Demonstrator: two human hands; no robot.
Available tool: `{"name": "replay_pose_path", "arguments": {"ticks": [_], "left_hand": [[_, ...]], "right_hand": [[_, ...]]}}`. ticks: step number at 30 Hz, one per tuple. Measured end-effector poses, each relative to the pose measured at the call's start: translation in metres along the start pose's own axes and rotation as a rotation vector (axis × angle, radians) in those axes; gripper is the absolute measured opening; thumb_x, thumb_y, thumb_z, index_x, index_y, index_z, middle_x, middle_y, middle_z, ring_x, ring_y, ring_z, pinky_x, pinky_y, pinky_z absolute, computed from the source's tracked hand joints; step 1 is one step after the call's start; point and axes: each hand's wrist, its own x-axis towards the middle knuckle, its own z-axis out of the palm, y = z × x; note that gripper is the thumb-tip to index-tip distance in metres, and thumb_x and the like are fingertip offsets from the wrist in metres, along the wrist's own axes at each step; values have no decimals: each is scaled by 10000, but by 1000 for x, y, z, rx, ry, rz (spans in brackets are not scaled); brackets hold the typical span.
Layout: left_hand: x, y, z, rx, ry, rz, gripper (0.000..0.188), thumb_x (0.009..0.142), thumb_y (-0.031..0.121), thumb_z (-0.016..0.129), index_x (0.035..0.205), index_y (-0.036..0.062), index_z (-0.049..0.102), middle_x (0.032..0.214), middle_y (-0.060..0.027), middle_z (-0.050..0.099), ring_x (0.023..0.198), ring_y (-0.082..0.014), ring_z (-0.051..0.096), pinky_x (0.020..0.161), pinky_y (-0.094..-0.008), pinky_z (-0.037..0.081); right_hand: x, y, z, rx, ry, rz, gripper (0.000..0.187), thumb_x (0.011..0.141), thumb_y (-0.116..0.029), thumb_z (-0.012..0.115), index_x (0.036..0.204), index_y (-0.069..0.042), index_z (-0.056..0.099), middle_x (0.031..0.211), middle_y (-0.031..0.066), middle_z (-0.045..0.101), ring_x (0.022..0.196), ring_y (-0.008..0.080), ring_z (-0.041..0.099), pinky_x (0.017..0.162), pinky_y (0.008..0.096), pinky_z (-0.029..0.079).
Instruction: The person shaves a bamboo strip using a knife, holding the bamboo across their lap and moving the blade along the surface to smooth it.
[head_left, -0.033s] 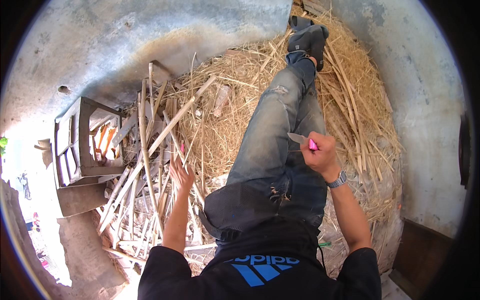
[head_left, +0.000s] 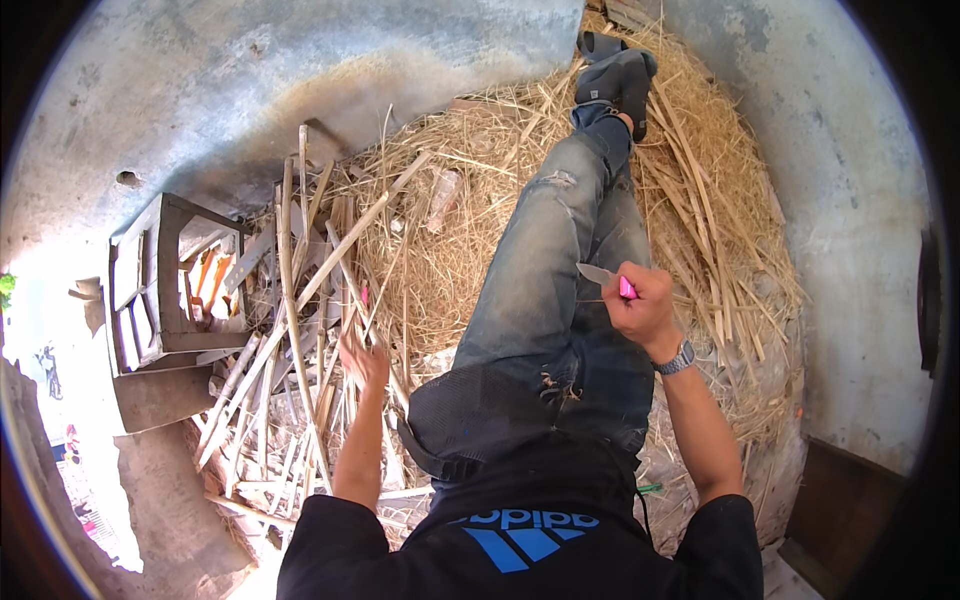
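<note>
My right hand point(head_left: 642, 308) is closed around the pink handle of a small knife point(head_left: 597, 274), whose short blade points left over my outstretched, crossed legs point(head_left: 550, 220). My left hand point(head_left: 365, 362) is among the bamboo strips point(head_left: 333, 262) heaped on my left. Its fingers look loosely spread and partly bent, and I see nothing held in them. A dark mesh cloth point(head_left: 480, 410) lies across my lap.
Straw and shavings point(head_left: 480, 130) cover the floor around my legs. Long split strips point(head_left: 700, 220) lie on my right. A wooden frame point(head_left: 205, 340) with openings stands at the left. A worn wall point(head_left: 820, 130) curves round the right side.
My left hand has drawn back slightly toward me, and its fingers look more bent. The right hand and the knife stay almost in place.
</note>
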Motion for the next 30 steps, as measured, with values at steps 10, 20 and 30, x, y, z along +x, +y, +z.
{"name": "replay_pose_path", "arguments": {"ticks": [10, 20, 30], "left_hand": [[-56, -121, 20, -55, -322, -612, 838, 1036, 543, 490, 1659, 49, 225, 1708, -276, 186, 1599, -413, 149, 1281, -585, 197], [-7, -165, 42, 176, -630, -462, 1016, 920, 695, 602, 1455, -161, 484, 1532, -367, 464, 1437, -447, 486, 1200, -511, 388], [-36, -104, -14, -308, -589, -96, 395, 901, 328, 774, 993, -26, 625, 993, -206, 733, 932, -316, 707, 776, -467, 534]], "right_hand": [[-1, -13, 7, 18, 14, -36, 326, 844, -99, 757, 657, -59, 493, 567, 142, 481, 479, 352, 508, 475, 420, 385], [-17, -6, 9, 31, 0, 0, 303, 830, -95, 754, 666, -58, 501, 575, 147, 495, 503, 363, 538, 487, 430, 402], [-26, 8, 2, 39, 37, -35, 269, 869, -43, 677, 682, -29, 484, 575, 161, 458, 478, 353, 485, 480, 408, 372]]}}
